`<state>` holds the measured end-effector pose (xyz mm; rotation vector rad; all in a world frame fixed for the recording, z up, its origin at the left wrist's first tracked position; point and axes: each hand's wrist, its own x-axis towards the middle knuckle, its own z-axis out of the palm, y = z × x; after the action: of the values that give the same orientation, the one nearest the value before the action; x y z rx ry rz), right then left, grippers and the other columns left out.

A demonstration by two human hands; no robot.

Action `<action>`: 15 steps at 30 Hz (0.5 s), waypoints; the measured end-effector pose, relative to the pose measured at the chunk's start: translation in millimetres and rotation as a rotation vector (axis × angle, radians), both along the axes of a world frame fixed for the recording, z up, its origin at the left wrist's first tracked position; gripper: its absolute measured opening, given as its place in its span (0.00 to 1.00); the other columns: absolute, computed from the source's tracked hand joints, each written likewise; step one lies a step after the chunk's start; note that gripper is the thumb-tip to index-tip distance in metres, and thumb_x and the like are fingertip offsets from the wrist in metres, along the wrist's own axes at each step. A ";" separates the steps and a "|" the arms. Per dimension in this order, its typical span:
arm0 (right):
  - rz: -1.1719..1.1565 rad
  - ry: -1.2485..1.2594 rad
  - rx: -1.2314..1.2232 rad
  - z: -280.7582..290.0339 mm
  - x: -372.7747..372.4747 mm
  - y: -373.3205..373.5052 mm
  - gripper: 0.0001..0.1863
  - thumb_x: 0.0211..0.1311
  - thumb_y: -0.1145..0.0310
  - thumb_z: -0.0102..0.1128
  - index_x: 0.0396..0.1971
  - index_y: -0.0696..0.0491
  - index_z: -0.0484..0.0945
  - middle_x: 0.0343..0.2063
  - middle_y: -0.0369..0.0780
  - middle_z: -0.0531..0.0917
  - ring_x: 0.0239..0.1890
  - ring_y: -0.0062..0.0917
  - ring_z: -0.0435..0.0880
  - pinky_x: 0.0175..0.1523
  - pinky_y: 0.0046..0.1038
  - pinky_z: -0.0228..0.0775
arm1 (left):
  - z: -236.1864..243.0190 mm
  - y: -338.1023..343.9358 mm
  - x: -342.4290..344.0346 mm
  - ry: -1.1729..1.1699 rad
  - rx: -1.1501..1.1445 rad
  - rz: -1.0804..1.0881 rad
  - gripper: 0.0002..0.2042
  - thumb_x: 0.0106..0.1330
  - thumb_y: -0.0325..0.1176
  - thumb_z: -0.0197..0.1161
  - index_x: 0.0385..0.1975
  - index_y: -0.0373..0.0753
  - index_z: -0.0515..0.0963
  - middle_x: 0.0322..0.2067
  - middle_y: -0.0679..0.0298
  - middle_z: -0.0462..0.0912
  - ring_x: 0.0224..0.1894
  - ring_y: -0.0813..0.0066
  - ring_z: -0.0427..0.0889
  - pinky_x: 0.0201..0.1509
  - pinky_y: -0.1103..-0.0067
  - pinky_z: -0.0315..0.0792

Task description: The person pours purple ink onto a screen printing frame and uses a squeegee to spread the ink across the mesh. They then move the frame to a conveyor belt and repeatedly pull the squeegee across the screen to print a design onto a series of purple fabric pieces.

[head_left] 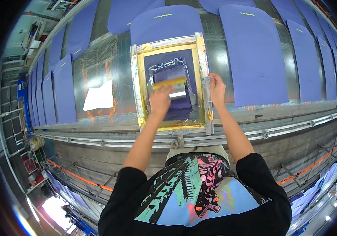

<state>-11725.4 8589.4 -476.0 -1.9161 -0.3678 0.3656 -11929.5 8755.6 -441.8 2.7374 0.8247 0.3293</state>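
A screen-printing frame [134,74] with yellowed inner edges lies across the lower part of a blue-purple sheet [166,23]. Inside it, wet dark ink [170,114] covers the middle of the mesh and gleams along its far edge. My left hand [159,103] is closed around a squeegee [176,82] with a yellowish bar and a shiny metal part, which rests over the inked area. At the frame's right side, the fingers of my right hand [217,88] are wrapped on the metal side rail [206,88].
More blue-purple sheets [255,59] lie along the long metal table [125,51] on both sides. A white piece of paper [99,97] sits left of the frame. A metal rail [263,133] runs along the table's near edge, close to my body.
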 end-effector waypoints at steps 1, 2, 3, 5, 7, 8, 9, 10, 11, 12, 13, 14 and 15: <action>0.001 0.008 -0.046 5.1 1.4 3.0 0.11 0.77 0.67 0.54 0.47 0.54 0.83 0.22 0.42 0.78 0.23 0.26 0.74 0.34 0.33 0.68 | -5.0 -13.3 -19.9 -0.053 0.089 -0.075 0.19 0.56 0.20 0.64 0.43 0.52 0.89 0.48 0.72 0.90 0.49 0.64 0.88 0.52 0.66 0.81; 0.006 0.016 -0.095 12.4 -0.2 3.4 0.10 0.77 0.66 0.54 0.47 0.53 0.83 0.22 0.45 0.80 0.23 0.32 0.76 0.35 0.37 0.70 | -5.9 -17.6 -28.0 -0.068 0.076 -0.072 0.20 0.55 0.20 0.64 0.44 0.52 0.89 0.48 0.71 0.90 0.49 0.63 0.88 0.51 0.66 0.81; 0.009 0.022 -0.145 18.4 -2.4 3.9 0.10 0.77 0.66 0.54 0.46 0.53 0.83 0.23 0.47 0.82 0.23 0.37 0.79 0.36 0.40 0.71 | -7.1 -20.0 -34.1 -0.083 0.063 -0.071 0.21 0.55 0.20 0.64 0.45 0.53 0.89 0.48 0.71 0.90 0.49 0.63 0.88 0.51 0.67 0.82; 0.016 0.006 -0.113 20.0 -1.5 2.8 0.10 0.77 0.66 0.54 0.46 0.53 0.83 0.23 0.47 0.82 0.23 0.37 0.79 0.35 0.40 0.70 | 5.2 -7.5 -26.0 -0.034 -0.032 -0.067 0.22 0.55 0.22 0.65 0.47 0.56 0.89 0.45 0.69 0.90 0.44 0.61 0.89 0.47 0.67 0.82; 0.007 -0.015 -0.071 16.0 1.0 2.1 0.10 0.77 0.66 0.54 0.46 0.53 0.83 0.23 0.46 0.81 0.22 0.36 0.78 0.35 0.40 0.70 | 16.0 27.6 8.4 -0.025 -0.178 0.085 0.23 0.56 0.24 0.66 0.50 0.59 0.88 0.42 0.65 0.90 0.39 0.59 0.88 0.44 0.65 0.82; -0.002 -0.025 -0.045 11.0 1.4 2.2 0.10 0.77 0.66 0.54 0.47 0.53 0.83 0.22 0.46 0.81 0.22 0.35 0.77 0.34 0.40 0.69 | 24.1 48.8 29.2 0.072 -0.186 0.100 0.23 0.56 0.25 0.65 0.51 0.60 0.88 0.40 0.63 0.90 0.38 0.56 0.88 0.43 0.64 0.81; -0.012 -0.032 -0.020 6.8 1.5 2.1 0.10 0.77 0.66 0.55 0.47 0.53 0.83 0.22 0.45 0.81 0.21 0.34 0.76 0.34 0.39 0.69 | 31.8 67.3 48.2 0.172 -0.195 0.113 0.24 0.57 0.27 0.65 0.52 0.60 0.87 0.39 0.61 0.90 0.37 0.54 0.88 0.42 0.62 0.81; -0.002 -0.011 -0.021 5.3 0.0 0.9 0.10 0.77 0.66 0.55 0.47 0.53 0.83 0.21 0.45 0.80 0.21 0.32 0.75 0.34 0.38 0.69 | 34.4 75.6 58.2 0.081 -0.093 0.075 0.23 0.58 0.27 0.64 0.52 0.61 0.87 0.38 0.59 0.90 0.38 0.53 0.88 0.44 0.61 0.81; 0.014 0.008 -0.021 6.2 -0.1 2.1 0.10 0.77 0.66 0.55 0.47 0.53 0.83 0.21 0.45 0.80 0.21 0.30 0.74 0.34 0.37 0.69 | 31.7 77.2 61.1 0.113 -0.081 0.085 0.21 0.58 0.26 0.62 0.49 0.58 0.88 0.40 0.59 0.90 0.41 0.54 0.88 0.46 0.60 0.81; 0.032 0.027 -0.020 7.4 -0.1 3.0 0.10 0.76 0.66 0.55 0.47 0.53 0.84 0.21 0.44 0.79 0.21 0.28 0.73 0.33 0.36 0.68 | 28.8 75.7 60.6 0.145 -0.069 0.096 0.19 0.59 0.25 0.61 0.46 0.56 0.89 0.42 0.59 0.90 0.43 0.54 0.88 0.48 0.60 0.81; 0.020 0.029 -0.011 6.3 3.6 3.7 0.10 0.76 0.66 0.55 0.46 0.53 0.84 0.20 0.43 0.79 0.21 0.27 0.73 0.33 0.35 0.68 | 25.4 69.1 59.3 0.097 -0.076 0.077 0.18 0.60 0.24 0.61 0.45 0.54 0.90 0.43 0.60 0.90 0.44 0.55 0.88 0.49 0.60 0.81; 0.008 0.038 -0.005 3.1 2.8 2.0 0.10 0.76 0.66 0.55 0.46 0.53 0.84 0.20 0.43 0.78 0.21 0.25 0.72 0.32 0.35 0.67 | 21.7 53.4 48.1 0.057 -0.087 0.058 0.18 0.60 0.24 0.60 0.44 0.53 0.90 0.43 0.61 0.90 0.44 0.56 0.88 0.49 0.61 0.81; -0.001 0.047 0.002 0.0 1.1 0.9 0.10 0.76 0.66 0.55 0.46 0.53 0.84 0.20 0.42 0.77 0.21 0.24 0.71 0.32 0.34 0.67 | 18.7 36.0 34.8 0.016 -0.096 0.043 0.17 0.61 0.23 0.60 0.43 0.51 0.90 0.44 0.62 0.90 0.45 0.57 0.87 0.49 0.61 0.81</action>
<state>-11724.4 8590.3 -476.0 -1.9023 -0.3360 0.4094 -11894.7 8791.6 -423.1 2.6394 0.8817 0.2698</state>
